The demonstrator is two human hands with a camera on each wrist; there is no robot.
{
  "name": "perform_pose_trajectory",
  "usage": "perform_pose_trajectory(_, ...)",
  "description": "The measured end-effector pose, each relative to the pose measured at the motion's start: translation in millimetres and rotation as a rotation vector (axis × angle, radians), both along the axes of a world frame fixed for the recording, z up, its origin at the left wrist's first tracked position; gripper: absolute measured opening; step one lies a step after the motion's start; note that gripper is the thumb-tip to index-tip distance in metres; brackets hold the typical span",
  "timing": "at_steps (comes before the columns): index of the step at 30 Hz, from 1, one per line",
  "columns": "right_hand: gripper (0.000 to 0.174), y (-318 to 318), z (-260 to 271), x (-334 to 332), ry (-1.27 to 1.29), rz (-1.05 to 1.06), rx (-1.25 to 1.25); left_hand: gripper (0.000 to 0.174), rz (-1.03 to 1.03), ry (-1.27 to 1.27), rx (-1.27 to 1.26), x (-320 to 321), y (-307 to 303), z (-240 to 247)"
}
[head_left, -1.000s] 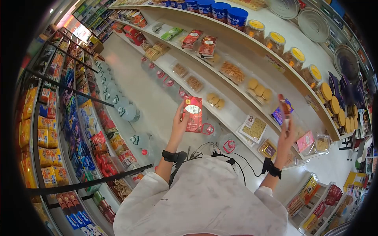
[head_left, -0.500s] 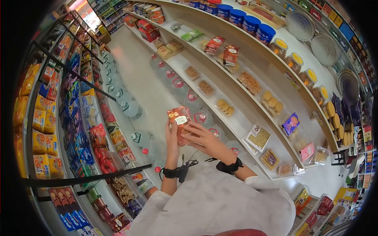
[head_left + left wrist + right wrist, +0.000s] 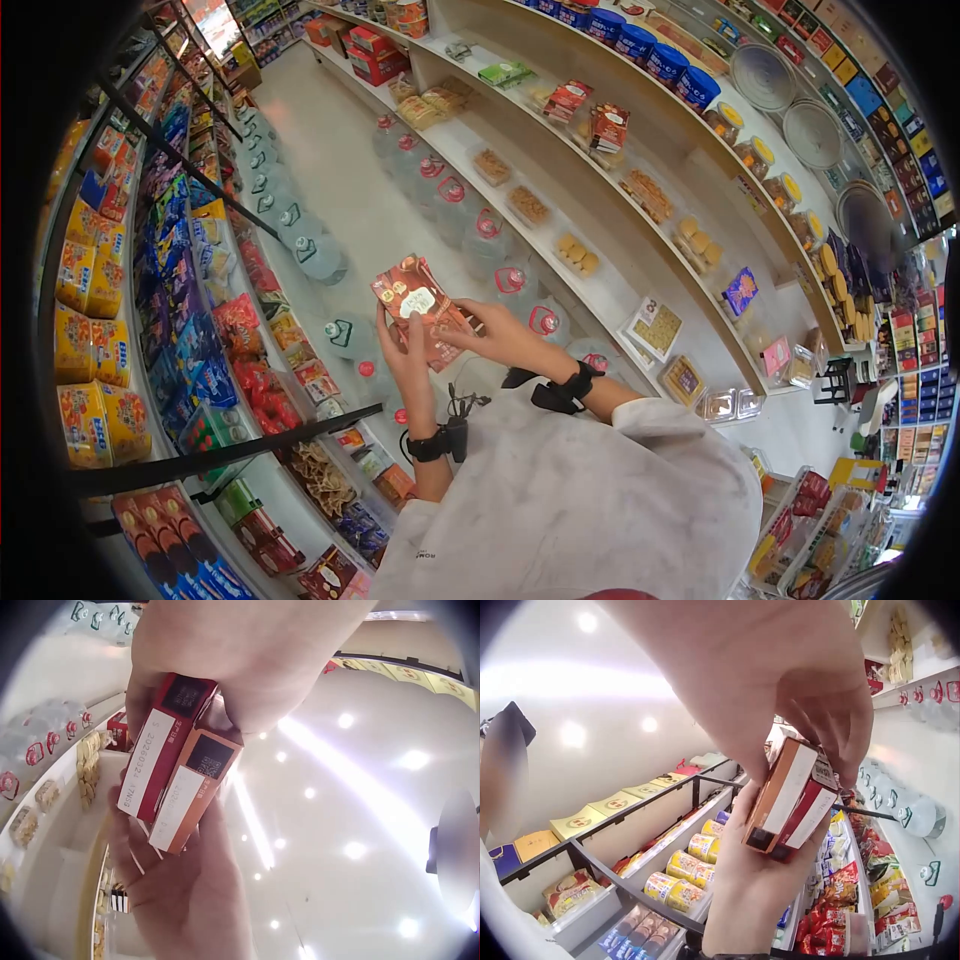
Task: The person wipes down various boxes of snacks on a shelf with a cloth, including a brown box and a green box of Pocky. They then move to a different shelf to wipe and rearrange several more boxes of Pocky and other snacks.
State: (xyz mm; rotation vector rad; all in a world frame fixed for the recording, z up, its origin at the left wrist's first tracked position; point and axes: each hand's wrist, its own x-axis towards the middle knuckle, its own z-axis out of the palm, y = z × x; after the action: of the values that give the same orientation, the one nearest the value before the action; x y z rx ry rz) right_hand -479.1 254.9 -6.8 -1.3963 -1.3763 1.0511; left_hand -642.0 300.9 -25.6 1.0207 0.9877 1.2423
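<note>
Two flat boxes, one red and one orange-brown, lie face to face in a stack between the hands. In the head view the brown box's front with a white label faces up. The left hand grips the stack from its left side, thumb on the front. From the right, the right hand holds the same stack, its fingers round the edge. The right wrist view shows both box ends side by side, pinched by the two hands.
Curved white shelves with packed snacks run along the right. Large water bottles stand on the floor below them. Racks of bagged snacks with a black rail fill the left, and the aisle floor runs between.
The right hand has come from the right shelf to the left hand, and a second box is now stacked with the red one. The paired boxes have moved slightly left and up in the head view.
</note>
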Motion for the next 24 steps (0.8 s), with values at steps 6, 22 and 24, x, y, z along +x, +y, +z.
perform_pose_trajectory(6, 0.060, 6.5, 3.8, 4.9, -0.099, -0.099, -0.026, 0.058, -0.026, -0.012, 0.014, -6.6, 24.5, -25.4)
perform_pose_trajectory(22, 0.061, 66.1, -79.5, 257.2, 0.317, -0.966, 0.192, 0.060, -0.047, 0.098, -0.052, 43.9, 117.8, -39.1)
perform_pose_trajectory(24, 0.060, 81.4, -72.6, 291.9, 0.290, -1.070, 0.302, 0.060, -0.033, 0.120, -0.058, 56.9, 136.2, -41.7)
